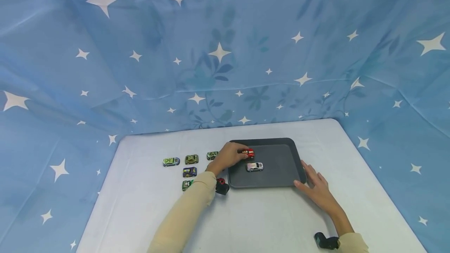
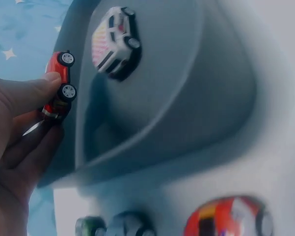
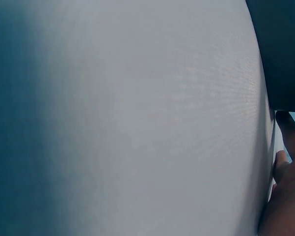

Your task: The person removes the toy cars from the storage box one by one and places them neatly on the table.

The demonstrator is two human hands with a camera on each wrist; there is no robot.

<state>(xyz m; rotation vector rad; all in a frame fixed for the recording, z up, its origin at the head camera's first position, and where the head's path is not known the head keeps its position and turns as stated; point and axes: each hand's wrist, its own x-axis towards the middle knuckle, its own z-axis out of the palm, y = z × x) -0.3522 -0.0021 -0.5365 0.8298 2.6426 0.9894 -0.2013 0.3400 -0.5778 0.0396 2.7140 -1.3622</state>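
Note:
My left hand (image 1: 230,155) pinches a red toy car (image 2: 58,81) between thumb and fingers, over the left part of a dark grey tray (image 1: 275,167). In the head view that red car (image 1: 249,153) shows past the fingertips. A silver-white toy car (image 1: 254,166) sits on the tray floor just in front of it; the left wrist view shows pink markings on this white car (image 2: 113,42). At the tray's right front corner, my right hand (image 1: 318,190) touches the rim with its fingers spread.
Left of the tray, several toy cars stand on the white table (image 1: 140,206), among them a yellow-green one (image 1: 171,161), a camouflage one (image 1: 191,159) and a dark blue one (image 1: 190,171). Another red car (image 2: 228,216) lies outside the tray, partly hidden by the left wrist camera in the head view.

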